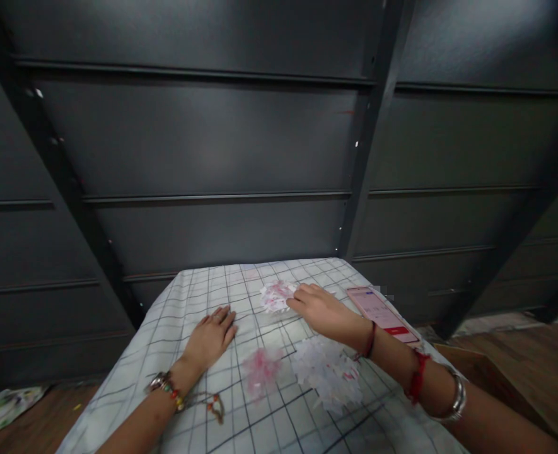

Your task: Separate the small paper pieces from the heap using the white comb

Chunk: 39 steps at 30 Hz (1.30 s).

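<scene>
My left hand (pixel 210 339) lies flat on the checked cloth, palm down and fingers stretched out, with nothing in it. My right hand (pixel 320 308) reaches across to the far pile of white and pink paper scraps (pixel 277 296). Its fingers are bent together at the right edge of that pile; whatever they pinch is hidden. Between my hands, closer to me, sits a small pile of pink, see-through scraps (pixel 261 371). A bigger pile of white paper scraps (pixel 326 373) with a few pink bits spreads out below my right wrist.
A white cloth with dark grid lines (pixel 231 435) covers the table. To the right of my right hand lies a phone (pixel 383 315) with its screen lit. A dark panelled wall (pixel 222 139) rises behind the table. At the lower right, a brown box (pixel 480 372) stands near the floor.
</scene>
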### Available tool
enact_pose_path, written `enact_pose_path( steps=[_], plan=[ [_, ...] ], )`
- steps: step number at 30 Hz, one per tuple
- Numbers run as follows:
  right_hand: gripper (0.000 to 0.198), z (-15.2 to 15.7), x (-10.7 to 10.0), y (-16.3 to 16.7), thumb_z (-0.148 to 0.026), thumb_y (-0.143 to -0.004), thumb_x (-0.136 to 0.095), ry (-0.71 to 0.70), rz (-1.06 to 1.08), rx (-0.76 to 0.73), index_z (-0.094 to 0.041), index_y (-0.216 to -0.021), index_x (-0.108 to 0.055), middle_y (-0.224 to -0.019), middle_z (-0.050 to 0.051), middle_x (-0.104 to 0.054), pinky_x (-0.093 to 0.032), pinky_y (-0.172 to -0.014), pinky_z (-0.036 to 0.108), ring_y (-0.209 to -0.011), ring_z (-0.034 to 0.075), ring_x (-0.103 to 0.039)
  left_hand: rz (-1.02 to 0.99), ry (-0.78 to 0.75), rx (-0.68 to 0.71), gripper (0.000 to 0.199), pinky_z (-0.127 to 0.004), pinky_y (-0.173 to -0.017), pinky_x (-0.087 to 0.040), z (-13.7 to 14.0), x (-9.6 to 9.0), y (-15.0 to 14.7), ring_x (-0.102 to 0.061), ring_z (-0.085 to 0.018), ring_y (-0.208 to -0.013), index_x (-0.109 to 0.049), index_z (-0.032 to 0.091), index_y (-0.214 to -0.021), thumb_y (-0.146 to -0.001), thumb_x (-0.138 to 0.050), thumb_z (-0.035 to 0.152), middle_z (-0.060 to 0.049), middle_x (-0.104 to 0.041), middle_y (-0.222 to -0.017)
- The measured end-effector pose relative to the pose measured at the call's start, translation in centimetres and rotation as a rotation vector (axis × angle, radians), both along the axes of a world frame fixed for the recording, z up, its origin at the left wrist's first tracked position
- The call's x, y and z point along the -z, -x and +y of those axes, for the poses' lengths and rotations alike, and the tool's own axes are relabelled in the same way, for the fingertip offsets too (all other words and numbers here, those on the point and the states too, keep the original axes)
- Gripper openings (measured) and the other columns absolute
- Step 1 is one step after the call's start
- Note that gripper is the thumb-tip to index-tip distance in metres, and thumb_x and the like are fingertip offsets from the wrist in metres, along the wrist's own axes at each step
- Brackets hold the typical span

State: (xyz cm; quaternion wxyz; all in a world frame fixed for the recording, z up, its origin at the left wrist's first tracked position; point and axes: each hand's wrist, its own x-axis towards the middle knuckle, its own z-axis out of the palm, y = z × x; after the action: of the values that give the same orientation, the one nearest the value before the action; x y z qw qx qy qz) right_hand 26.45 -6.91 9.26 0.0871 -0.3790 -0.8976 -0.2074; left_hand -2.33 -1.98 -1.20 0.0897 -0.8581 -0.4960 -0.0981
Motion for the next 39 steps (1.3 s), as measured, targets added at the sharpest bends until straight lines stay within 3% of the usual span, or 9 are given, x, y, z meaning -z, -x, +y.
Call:
enact_pose_path(
  steps=[6, 13, 18, 23, 26, 30, 36, 39],
  plan=[
    [0.021, -0.9, -1.1, -3.9, -0.005, -0.086, -0.042, 0.037, -0.023, -0.047, -0.016, -0.091, -0.059, -0.082, 0.003, -0.060, -0.040, -0.074, 0.028, -0.080, 0.016, -0.050, -0.001, 0.030, 0.102, 0.043, -0.043, -0.099, -0.037, -0.1, -0.3, -0.1, -0.040, -0.026, -0.126, -0.048, 0.020, -0.130, -0.096, -0.034, 0.042, -0.010, -0.047, -0.136],
    [0.027, -1.8, 0.8, -6.4, 0.001, -0.081, -0.040, 0.036, -0.005, -0.134, -0.017, -0.087, -0.059, -0.076, 0.002, -0.061, -0.040, -0.068, 0.027, -0.073, 0.015, -0.052, -0.074, 0.139, 0.364, 0.041, -0.043, -0.104, -0.032, -0.3, -1.8, -4.1, -0.035, -0.024, -0.129, -0.041, 0.021, -0.134, -0.098, -0.028, 0.036, -0.006, -0.040, -0.141],
    [0.029, -2.1, 1.2, -6.9, 0.002, -0.079, -0.039, 0.073, 0.071, -0.173, -0.018, -0.086, -0.059, -0.075, 0.002, -0.061, -0.041, -0.068, 0.026, -0.073, 0.014, -0.052, -0.102, 0.170, 0.469, 0.038, -0.043, -0.105, -0.030, -0.5, -1.4, -6.0, -0.035, -0.023, -0.129, -0.045, 0.021, -0.130, -0.098, -0.030, 0.032, -0.005, -0.042, -0.140],
    [0.024, -1.6, 2.1, -6.8, -0.002, -0.082, -0.040, 0.048, 0.169, -0.181, -0.017, -0.086, -0.059, -0.077, 0.003, -0.061, -0.042, -0.071, 0.027, -0.074, 0.014, -0.052, -0.125, 0.222, 0.462, 0.039, -0.044, -0.106, -0.029, -0.2, -0.8, -5.6, -0.036, -0.023, -0.128, -0.046, 0.020, -0.129, -0.098, -0.027, 0.033, -0.004, -0.043, -0.140],
    [0.024, -1.3, 2.5, -7.1, -0.001, -0.081, -0.041, 0.106, 0.203, -0.190, -0.017, -0.082, -0.059, -0.074, 0.002, -0.060, -0.042, -0.070, 0.025, -0.072, 0.013, -0.052, -0.127, 0.241, 0.447, 0.040, -0.042, -0.106, -0.029, -0.4, -1.1, -5.1, -0.036, -0.022, -0.128, -0.045, 0.019, -0.131, -0.099, -0.026, 0.033, -0.004, -0.043, -0.140],
    [0.027, -1.4, 2.2, -7.9, 0.001, -0.080, -0.040, 0.177, 0.213, -0.204, -0.018, -0.084, -0.060, -0.075, 0.001, -0.060, -0.041, -0.071, 0.025, -0.072, 0.013, -0.051, -0.147, 0.238, 0.422, 0.040, -0.039, -0.107, -0.030, -0.8, -1.4, -4.6, -0.038, -0.021, -0.128, -0.045, 0.020, -0.132, -0.099, -0.026, 0.032, -0.004, -0.043, -0.140],
    [0.025, -1.6, 1.7, -7.5, -0.001, -0.081, -0.041, 0.119, 0.218, -0.173, -0.016, -0.086, -0.060, -0.078, 0.003, -0.061, -0.042, -0.071, 0.027, -0.075, 0.014, -0.052, -0.130, 0.248, 0.401, 0.042, -0.041, -0.107, -0.029, -0.8, -1.2, -4.6, -0.037, -0.022, -0.128, -0.043, 0.019, -0.134, -0.099, -0.025, 0.033, -0.004, -0.043, -0.140],
    [0.026, -1.9, 1.9, -7.3, 0.000, -0.080, -0.040, 0.167, 0.172, -0.167, -0.017, -0.083, -0.060, -0.076, 0.002, -0.061, -0.043, -0.071, 0.026, -0.074, 0.014, -0.052, -0.121, 0.235, 0.394, 0.042, -0.042, -0.107, -0.028, -0.5, -0.8, -4.5, -0.037, -0.021, -0.128, -0.043, 0.020, -0.134, -0.099, -0.025, 0.033, -0.003, -0.043, -0.140]
  ],
)
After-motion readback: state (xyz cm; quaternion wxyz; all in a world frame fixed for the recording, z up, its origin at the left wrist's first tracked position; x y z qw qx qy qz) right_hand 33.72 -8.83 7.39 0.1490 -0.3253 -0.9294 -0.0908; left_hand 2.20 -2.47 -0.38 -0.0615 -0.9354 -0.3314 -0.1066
